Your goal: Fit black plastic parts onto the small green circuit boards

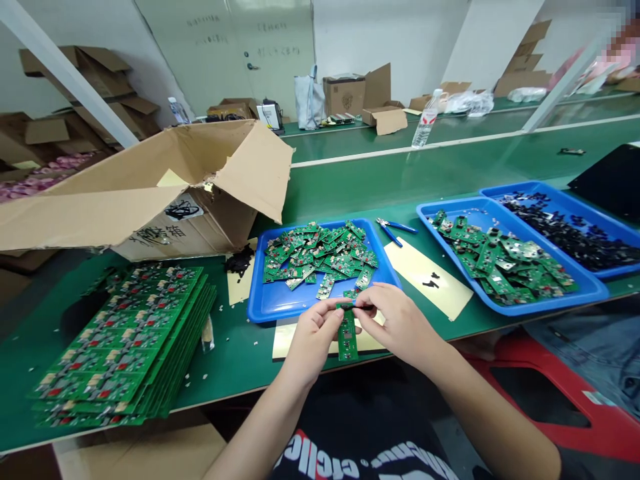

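A small green circuit board (347, 339) hangs upright between my hands, just over the table's front edge. My left hand (319, 328) is closed on its upper left side. At the board's top, my right hand (395, 322) pinches a small black part (364, 307) that touches the board; its exact shape is hidden by the fingers. Right behind my hands sits a blue tray (257, 303) with a heap of similar green boards (320, 257). Pale yellow paper (285, 339) lies under my hands.
Stacked panels of uncut boards (125, 333) stand at the left, before an open cardboard box (200, 213). Blue-handled pliers (395, 230) lie behind a yellow sheet (453, 293) with black bits. Two blue trays (530, 307) hold boards and black parts. A red stool (545, 393) is at right.
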A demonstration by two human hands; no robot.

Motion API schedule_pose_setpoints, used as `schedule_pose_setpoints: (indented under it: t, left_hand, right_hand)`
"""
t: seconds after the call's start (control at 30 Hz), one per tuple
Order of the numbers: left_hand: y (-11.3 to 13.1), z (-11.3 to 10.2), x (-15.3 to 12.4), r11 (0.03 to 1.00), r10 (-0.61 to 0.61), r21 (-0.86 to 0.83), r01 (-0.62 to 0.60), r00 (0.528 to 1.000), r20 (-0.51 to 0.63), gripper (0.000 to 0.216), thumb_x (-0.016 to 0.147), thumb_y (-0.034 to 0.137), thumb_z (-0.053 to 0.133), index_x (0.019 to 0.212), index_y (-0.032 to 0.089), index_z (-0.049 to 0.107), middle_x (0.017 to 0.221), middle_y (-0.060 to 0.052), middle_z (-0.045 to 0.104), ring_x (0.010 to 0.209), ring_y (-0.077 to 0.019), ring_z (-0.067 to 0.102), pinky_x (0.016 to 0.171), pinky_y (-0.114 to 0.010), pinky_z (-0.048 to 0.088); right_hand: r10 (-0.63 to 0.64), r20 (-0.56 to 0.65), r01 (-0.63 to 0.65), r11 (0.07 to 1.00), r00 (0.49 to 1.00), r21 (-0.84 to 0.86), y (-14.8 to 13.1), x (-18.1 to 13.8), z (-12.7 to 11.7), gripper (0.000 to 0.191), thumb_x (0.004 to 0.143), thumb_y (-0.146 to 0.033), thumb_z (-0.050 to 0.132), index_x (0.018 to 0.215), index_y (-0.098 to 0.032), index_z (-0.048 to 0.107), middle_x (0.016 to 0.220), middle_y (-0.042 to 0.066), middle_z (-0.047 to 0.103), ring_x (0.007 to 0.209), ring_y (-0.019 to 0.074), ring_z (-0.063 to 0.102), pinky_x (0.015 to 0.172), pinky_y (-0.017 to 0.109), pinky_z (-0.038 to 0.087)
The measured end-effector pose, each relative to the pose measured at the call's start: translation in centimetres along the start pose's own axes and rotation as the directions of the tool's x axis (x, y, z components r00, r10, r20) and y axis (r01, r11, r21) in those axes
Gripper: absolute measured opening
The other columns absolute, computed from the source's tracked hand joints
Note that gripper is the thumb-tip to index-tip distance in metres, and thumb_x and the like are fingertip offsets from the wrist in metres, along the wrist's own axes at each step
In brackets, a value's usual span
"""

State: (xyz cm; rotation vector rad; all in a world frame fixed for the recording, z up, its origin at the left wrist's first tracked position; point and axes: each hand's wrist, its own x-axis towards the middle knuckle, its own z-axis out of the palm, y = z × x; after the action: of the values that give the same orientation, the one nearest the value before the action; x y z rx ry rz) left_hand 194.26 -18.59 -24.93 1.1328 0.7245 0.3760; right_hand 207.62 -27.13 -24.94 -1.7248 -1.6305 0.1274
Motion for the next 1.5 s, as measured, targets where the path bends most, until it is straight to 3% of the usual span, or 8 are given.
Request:
schedule_pose_setpoints:
  t: [0.37,0.67,0.87,1.03,1.13,1.27,1.37,1.5]
  left_hand:
    - [-0.2,-0.1,0.3,0.994,0.051,0.090,-0.056,0.997,0.059,0.026,0.076,0.033,0.059,0.089,0.012,0.067,0.069,-0.005,0.068,0.050,-0.0087,0.054,0.051,-0.019,0.041]
    - [0.0,-1.4,0.5,0.973,-0.006,0.222,-0.061,0.957,0.290,0.025,0.081,0.035,0.053,0.078,0.013,0.066,0.055,0.001,0.059,0.048,-0.0079,0.051,0.054,-0.020,0.041]
    - [-0.6,-1.1,0.8,0.926,-0.011,0.355,-0.132,0.927,0.374,0.032,0.084,0.038,0.048,0.071,0.013,0.062,0.059,-0.001,0.056,0.054,-0.0107,0.050,0.055,-0.022,0.041]
    - [0.1,-1.1,0.4,0.775,0.185,0.541,-0.327,0.936,0.300,0.034,0.088,0.035,0.039,0.075,0.015,0.063,0.067,-0.001,0.053,0.067,-0.0141,0.050,0.063,-0.025,0.041]
    - [1.3,-1.9,-0.5,0.617,0.276,0.662,-0.425,0.905,0.323,0.031,0.090,0.032,0.038,0.103,0.019,0.063,0.081,-0.004,0.055,0.078,-0.0155,0.053,0.073,-0.028,0.044]
    - [1.8,-2.3,-1.4,0.465,0.415,0.662,-0.588,0.805,0.424,0.039,0.089,0.021,0.045,0.127,0.027,0.047,0.099,-0.005,0.056,0.090,-0.0147,0.055,0.081,-0.029,0.046]
    - [1.5,-2.0,-1.4,0.250,0.590,0.662,-0.707,0.653,0.474,0.047,0.085,0.016,0.053,0.130,0.025,0.042,0.101,-0.007,0.058,0.093,-0.0160,0.056,0.080,-0.030,0.048]
    - [1.3,-1.4,-1.2,-0.019,0.726,0.667,-0.745,0.448,0.522,0.046,0.080,0.012,0.059,0.124,0.020,0.046,0.100,-0.008,0.062,0.091,-0.0170,0.059,0.077,-0.030,0.052]
  right_hand:
    - [-0.078,-0.026,0.077,0.996,0.997,-0.042,0.6,0.1,0.0,0.012,0.087,-0.013,0.042,0.080,-0.018,0.051,0.072,0.000,0.062,0.065,0.0133,0.057,0.091,0.044,0.039]
    - [-0.216,0.007,0.216,0.975,0.976,-0.059,1.8,-0.4,1.2,0.014,0.088,-0.010,0.039,0.081,-0.019,0.048,0.074,0.001,0.059,0.073,0.0136,0.058,0.099,0.049,0.034]
    - [-0.315,0.031,0.317,0.947,0.949,-0.062,0.2,-0.2,0.3,0.010,0.087,-0.012,0.042,0.088,-0.016,0.051,0.113,0.016,0.050,0.096,0.0195,0.056,0.099,0.054,0.034]
    - [-0.274,-0.178,0.304,0.937,0.945,0.170,-1.2,-1.2,-2.6,0.024,0.081,-0.010,0.054,0.103,-0.019,0.051,0.126,0.014,0.041,0.101,0.0204,0.057,0.098,0.050,0.040]
    - [-0.135,-0.394,0.265,0.917,0.909,0.299,-1.3,-2.1,-4.6,0.031,0.078,-0.005,0.054,0.105,-0.021,0.054,0.122,0.011,0.047,0.095,0.0209,0.060,0.083,0.042,0.051]
    - [0.052,-0.627,0.240,0.896,0.777,0.372,-1.1,-2.2,-6.2,0.027,0.080,-0.006,0.052,0.099,-0.022,0.060,0.101,0.006,0.061,0.089,0.0211,0.063,0.079,0.040,0.053]
    - [0.041,-0.525,0.163,0.927,0.850,0.336,-1.4,-1.4,-6.5,0.023,0.081,-0.006,0.052,0.093,-0.023,0.063,0.091,0.003,0.066,0.091,0.0196,0.063,0.090,0.041,0.049]
    - [-0.194,-0.213,0.217,0.972,0.958,0.092,-2.7,-0.4,-5.6,0.020,0.082,-0.011,0.054,0.098,-0.022,0.061,0.095,0.003,0.069,0.094,0.0180,0.063,0.104,0.047,0.035]
